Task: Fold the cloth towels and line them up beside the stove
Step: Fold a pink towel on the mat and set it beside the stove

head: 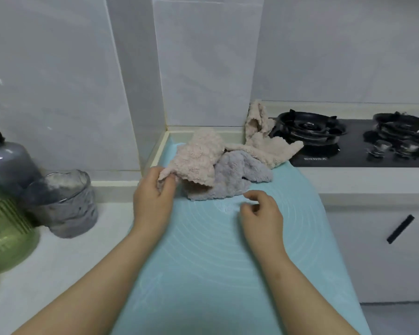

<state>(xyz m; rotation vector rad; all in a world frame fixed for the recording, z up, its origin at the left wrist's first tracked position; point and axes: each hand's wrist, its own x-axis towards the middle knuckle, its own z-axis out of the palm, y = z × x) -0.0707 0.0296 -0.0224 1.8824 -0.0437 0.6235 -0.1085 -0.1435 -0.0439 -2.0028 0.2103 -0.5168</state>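
A heap of fluffy cloth towels lies crumpled at the far end of a light blue mat (203, 262). My left hand (153, 192) pinches the near corner of the front pinkish beige towel (198, 158). Under it lies a grey towel (237, 175). A second beige towel (264, 141) stretches back and up against the wall beside the black gas stove (348, 141). My right hand (261, 211) hovers over the mat just in front of the grey towel, fingers loosely curled, holding nothing.
A grey glass jar (63, 204), a green ribbed container (5, 238) and a dark bottle (5, 160) stand on the white counter at the left. White tiled walls close the back. A cabinet with a black handle (399, 228) sits below the stove.
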